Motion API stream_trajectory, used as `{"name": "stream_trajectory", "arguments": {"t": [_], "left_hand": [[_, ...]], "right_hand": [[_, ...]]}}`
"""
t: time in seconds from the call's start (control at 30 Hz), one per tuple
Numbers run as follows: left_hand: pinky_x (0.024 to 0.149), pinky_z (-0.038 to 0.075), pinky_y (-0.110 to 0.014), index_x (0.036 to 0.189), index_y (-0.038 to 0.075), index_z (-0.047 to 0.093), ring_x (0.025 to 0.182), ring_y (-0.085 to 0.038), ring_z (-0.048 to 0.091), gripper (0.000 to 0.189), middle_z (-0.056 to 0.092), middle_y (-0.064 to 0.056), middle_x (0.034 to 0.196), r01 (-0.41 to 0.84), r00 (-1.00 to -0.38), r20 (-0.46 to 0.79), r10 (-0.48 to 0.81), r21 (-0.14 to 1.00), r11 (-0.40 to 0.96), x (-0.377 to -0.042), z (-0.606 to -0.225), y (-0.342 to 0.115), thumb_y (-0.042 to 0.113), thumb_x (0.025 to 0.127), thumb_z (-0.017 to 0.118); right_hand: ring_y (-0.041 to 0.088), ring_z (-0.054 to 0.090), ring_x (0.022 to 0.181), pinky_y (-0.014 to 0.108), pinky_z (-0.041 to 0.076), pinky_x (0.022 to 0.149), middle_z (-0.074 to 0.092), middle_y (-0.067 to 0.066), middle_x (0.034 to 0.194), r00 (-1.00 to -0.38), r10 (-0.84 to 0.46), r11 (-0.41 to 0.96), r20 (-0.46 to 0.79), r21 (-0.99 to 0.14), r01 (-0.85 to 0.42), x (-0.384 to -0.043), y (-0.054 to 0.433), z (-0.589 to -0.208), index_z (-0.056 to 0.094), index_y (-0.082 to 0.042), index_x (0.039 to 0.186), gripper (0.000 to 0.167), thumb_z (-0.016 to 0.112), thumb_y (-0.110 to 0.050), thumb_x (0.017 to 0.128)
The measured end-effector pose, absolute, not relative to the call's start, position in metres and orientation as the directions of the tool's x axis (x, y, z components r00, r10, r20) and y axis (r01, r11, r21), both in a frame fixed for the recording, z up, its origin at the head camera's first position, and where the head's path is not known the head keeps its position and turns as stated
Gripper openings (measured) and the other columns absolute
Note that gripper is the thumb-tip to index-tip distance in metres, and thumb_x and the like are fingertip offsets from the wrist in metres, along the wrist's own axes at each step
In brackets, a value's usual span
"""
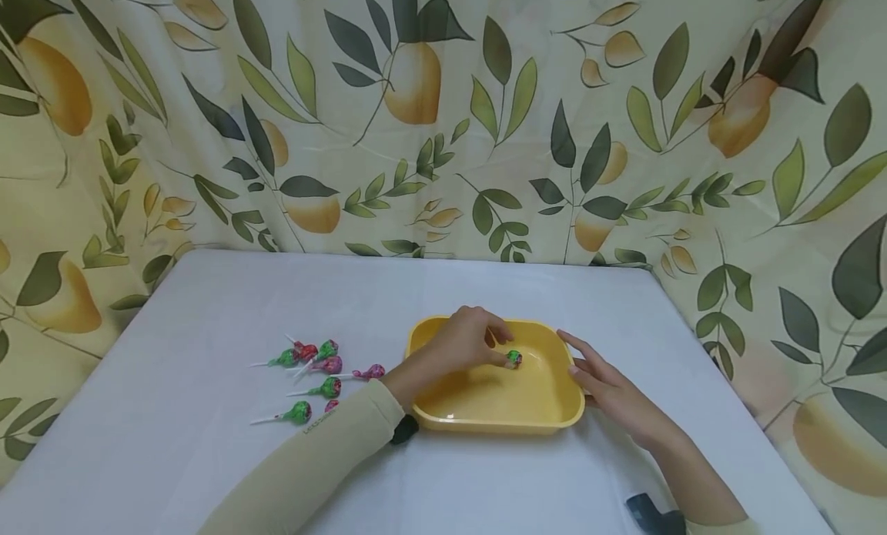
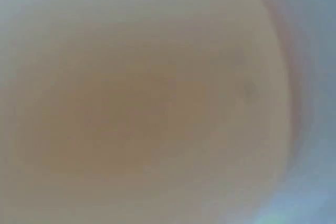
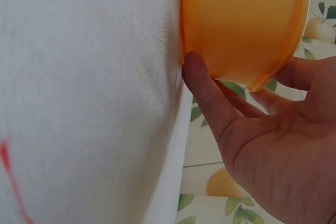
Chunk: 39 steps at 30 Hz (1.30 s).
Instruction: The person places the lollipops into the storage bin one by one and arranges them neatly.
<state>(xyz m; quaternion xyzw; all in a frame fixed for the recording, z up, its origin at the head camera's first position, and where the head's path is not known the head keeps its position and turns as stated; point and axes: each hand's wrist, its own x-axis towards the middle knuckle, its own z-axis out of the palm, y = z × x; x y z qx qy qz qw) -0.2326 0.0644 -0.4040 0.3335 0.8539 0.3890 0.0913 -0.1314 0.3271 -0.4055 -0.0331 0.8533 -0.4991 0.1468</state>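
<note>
Over the inside of a yellow tray [image 1: 443,404], my left hand [image 1: 467,339] pinches a green-wrapped lollipop [image 1: 513,359] by the fingertips. Its wrapped head shows past the thumb, low over the tray floor, and its stick is hidden. At the tray's right end my right hand [image 1: 610,385] rests its fingers against the rim and outer wall. In the right wrist view, the fingers [image 3: 210,98] lie loosely spread along the tray's orange-looking side [image 3: 236,30], one fingertip low near the white cloth. The left wrist view is a blur.
Left of the tray lie several lollipops in green wrappers [image 1: 298,413], pink wrappers [image 1: 331,365] and a red wrapper [image 1: 306,351]. The left sleeve [image 1: 326,450] partly covers one. White cloth [image 1: 312,289] covers the table, with a fruit-patterned curtain [image 1: 443,181] behind.
</note>
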Motion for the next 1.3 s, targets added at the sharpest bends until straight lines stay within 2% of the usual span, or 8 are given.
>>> {"name": "stream_trajectory", "arguments": {"t": [0.2,0.33,0.6,1.07,1.3], "left_hand": [[0.077,0.051,-0.022,0.104,0.004,0.08,0.087,-0.019,0.068,0.029,0.076,-0.007,0.099,0.527,-0.724,0.139,0.676,0.743,0.412,-0.231,-0.401,0.043,0.017,0.081,0.092],[0.077,0.051,-0.023,0.104,0.005,0.079,0.088,-0.02,0.067,0.028,0.075,-0.008,0.099,0.55,-0.71,0.157,0.686,0.733,0.401,-0.23,-0.4,0.032,0.018,0.082,0.091],[0.081,0.052,-0.025,0.11,0.008,0.079,0.091,-0.015,0.063,0.032,0.074,-0.004,0.102,0.515,-0.758,0.144,0.636,0.73,0.449,-0.231,-0.394,0.007,0.022,0.083,0.09],[0.081,0.053,-0.037,0.11,0.007,0.078,0.093,-0.018,0.061,0.03,0.073,-0.004,0.101,0.512,-0.798,0.233,0.556,0.748,0.422,-0.231,-0.399,-0.051,0.02,0.084,0.089],[0.077,0.051,-0.036,0.105,0.014,0.079,0.091,-0.017,0.063,0.024,0.072,0.007,0.098,0.489,-0.84,0.248,0.483,0.731,0.475,-0.228,-0.396,-0.086,0.019,0.084,0.089]], "right_hand": [[0.039,0.054,0.131,0.048,0.053,0.097,0.036,0.028,0.158,-0.953,-0.207,0.498,-0.219,-0.863,0.09,-0.134,0.325,-0.409,0.02,-0.027,0.166,0.061,0.046,-0.032,0.112],[0.041,0.051,0.134,0.05,0.052,0.098,0.035,0.028,0.159,-0.955,-0.19,0.509,-0.227,-0.854,0.102,-0.134,0.326,-0.41,0.019,-0.027,0.166,0.061,0.046,-0.032,0.112],[0.042,0.049,0.135,0.051,0.052,0.099,0.035,0.028,0.159,-0.957,-0.174,0.523,-0.233,-0.845,0.111,-0.132,0.328,-0.409,0.018,-0.027,0.166,0.061,0.046,-0.033,0.112],[0.04,0.052,0.134,0.05,0.052,0.098,0.035,0.028,0.159,-0.956,-0.172,0.529,-0.238,-0.841,0.114,-0.131,0.328,-0.409,0.018,-0.028,0.166,0.061,0.046,-0.034,0.112],[0.038,0.054,0.131,0.048,0.053,0.096,0.036,0.028,0.158,-0.956,-0.173,0.527,-0.238,-0.842,0.114,-0.133,0.326,-0.409,0.019,-0.028,0.166,0.061,0.045,-0.034,0.112]]}}
